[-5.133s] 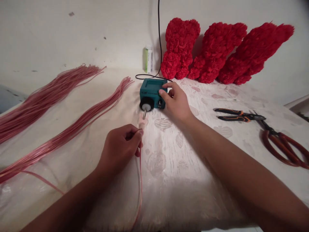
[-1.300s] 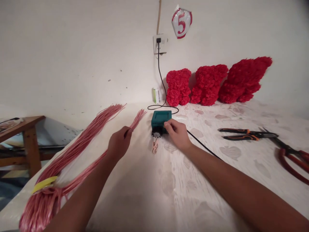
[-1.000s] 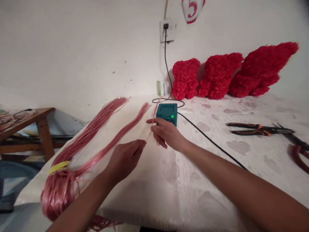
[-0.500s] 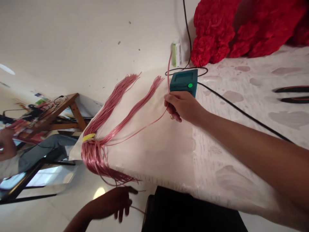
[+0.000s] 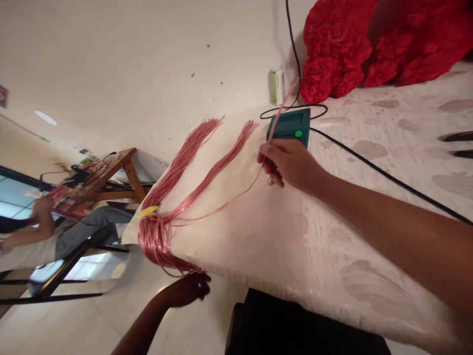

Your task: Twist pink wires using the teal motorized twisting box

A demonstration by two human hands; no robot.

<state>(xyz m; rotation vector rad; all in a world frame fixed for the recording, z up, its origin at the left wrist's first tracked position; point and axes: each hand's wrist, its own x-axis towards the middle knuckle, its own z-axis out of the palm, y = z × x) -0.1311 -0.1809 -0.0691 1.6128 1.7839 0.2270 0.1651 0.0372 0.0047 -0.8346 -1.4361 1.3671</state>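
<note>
My right hand (image 5: 283, 160) pinches a thin pink wire (image 5: 281, 114) between thumb and fingers, just in front of a teal box (image 5: 290, 123) with a green button. One end of this wire sticks up past the box; the rest curves back to a large bundle of pink wires (image 5: 185, 165), wrapped with a yellow band (image 5: 149, 212). A smaller group of strands (image 5: 218, 172) lies apart from the main bundle. My left hand (image 5: 189, 290) is beside the table edge, fingers curled near the hanging wire ends; what they hold, if anything, is hidden.
A black cable (image 5: 369, 162) runs from the box across the patterned table cover (image 5: 332, 231). Red ruffled fabric (image 5: 336, 49) and a small white-green bottle (image 5: 277, 86) stand by the wall. A dark chair (image 5: 295, 325) is at the near edge. Another person (image 5: 92, 231) sits at left.
My left hand has risen toward the hanging wire ends and its fingers have curled in. The wire in my right hand now leans right, across the box. The camera view has shifted slightly.
</note>
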